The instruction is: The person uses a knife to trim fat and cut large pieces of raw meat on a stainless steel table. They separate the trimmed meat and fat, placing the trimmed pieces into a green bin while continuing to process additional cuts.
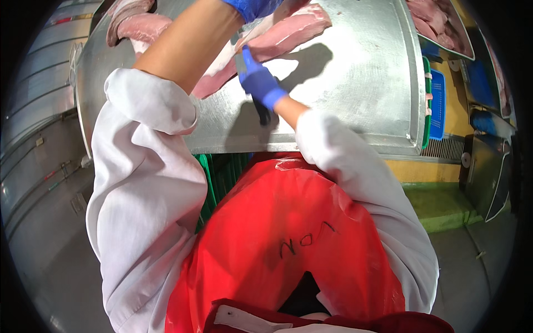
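A long piece of pink raw meat (294, 34) with a pale fatty layer lies slantwise across the metal work table (366, 83). My right hand (260, 84), in a blue glove, is closed around a knife (262, 112). The black handle end sticks out below the fist, and a finger stretches forward along the knife toward the meat. Most of the blade is hard to make out. Over the far part of the meat is my left hand (252, 8), also blue-gloved, beside a pale strip. The top edge of the picture cuts off its fingers.
More raw meat (143, 26) lies at the table's far left, partly behind my left forearm. Beyond the right edge are a tray of meat (438, 25), a blue basket (437, 105) and a green basket (427, 119). Green crate sides (222, 177) show under the near edge.
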Available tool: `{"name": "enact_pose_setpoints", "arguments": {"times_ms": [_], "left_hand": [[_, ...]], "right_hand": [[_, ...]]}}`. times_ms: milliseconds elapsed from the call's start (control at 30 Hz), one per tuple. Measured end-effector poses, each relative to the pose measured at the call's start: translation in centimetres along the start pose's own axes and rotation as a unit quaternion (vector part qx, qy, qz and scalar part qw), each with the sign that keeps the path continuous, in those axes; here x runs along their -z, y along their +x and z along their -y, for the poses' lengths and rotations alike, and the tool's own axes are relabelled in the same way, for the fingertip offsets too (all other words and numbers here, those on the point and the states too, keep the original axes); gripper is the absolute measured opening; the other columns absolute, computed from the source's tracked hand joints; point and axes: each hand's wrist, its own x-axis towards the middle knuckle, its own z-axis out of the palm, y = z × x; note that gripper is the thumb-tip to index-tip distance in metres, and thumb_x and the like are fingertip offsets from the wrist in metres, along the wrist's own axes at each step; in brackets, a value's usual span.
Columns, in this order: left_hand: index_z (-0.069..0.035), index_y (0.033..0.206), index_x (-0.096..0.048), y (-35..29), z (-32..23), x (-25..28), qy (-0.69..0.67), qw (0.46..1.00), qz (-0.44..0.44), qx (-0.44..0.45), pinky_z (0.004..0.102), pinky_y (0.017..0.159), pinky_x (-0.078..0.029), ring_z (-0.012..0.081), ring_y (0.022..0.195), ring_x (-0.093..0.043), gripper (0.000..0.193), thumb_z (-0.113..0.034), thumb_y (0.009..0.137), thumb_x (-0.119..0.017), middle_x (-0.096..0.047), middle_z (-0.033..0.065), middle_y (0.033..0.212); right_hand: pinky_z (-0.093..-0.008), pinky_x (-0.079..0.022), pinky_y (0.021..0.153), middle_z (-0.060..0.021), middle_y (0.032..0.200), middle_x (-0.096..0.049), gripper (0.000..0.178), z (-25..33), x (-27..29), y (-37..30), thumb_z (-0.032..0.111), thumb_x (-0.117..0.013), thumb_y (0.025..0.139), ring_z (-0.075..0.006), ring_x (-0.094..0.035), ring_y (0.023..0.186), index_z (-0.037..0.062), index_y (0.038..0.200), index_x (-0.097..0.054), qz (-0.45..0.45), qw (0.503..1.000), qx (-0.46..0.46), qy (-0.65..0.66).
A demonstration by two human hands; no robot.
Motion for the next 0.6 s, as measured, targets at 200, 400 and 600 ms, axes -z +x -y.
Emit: {"name": "enact_pose_setpoints", "arguments": {"times_ms": [200,400,600], "left_hand": [[0.001,0.069,-0.060,-3.4,-1.7,3.5,-0.116,0.991,-0.064,-0.030,0.0279,0.055,-0.046,0.0178,0.059,-0.059,0.018,-0.001,0.085,-0.053,-0.060,0.0101,0.066],[0.002,0.073,-0.059,-6.7,-3.4,3.9,-0.083,0.990,-0.007,-0.110,0.0273,0.055,-0.047,0.0172,0.059,-0.059,0.016,-0.002,0.087,-0.053,-0.061,0.0117,0.068],[0.000,0.077,-0.062,-9.8,-2.8,8.4,-0.119,0.981,-0.044,-0.144,0.0290,0.057,-0.049,0.0178,0.060,-0.059,0.012,0.001,0.086,-0.053,-0.061,0.0113,0.069]], "right_hand": [[-0.0472,-0.054,0.066,-0.0305,0.094,-0.067,0.082,6.9,4.8,-6.9,0.008,-0.048,0.087,-0.0428,-0.068,0.074,0.0170,0.158,-0.007,0.157,0.952,-0.199,0.170],[-0.0421,-0.055,0.064,-0.0296,0.093,-0.065,0.078,5.3,1.6,3.6,0.008,-0.055,0.086,-0.0376,-0.066,0.068,-0.0038,0.152,-0.015,0.066,0.940,-0.208,0.260],[-0.0430,-0.056,0.067,-0.0295,0.113,-0.060,0.084,9.0,-1.7,-5.2,0.004,-0.056,0.083,-0.0378,-0.067,0.076,0.0015,0.154,-0.011,0.042,0.983,-0.076,0.163]]}}
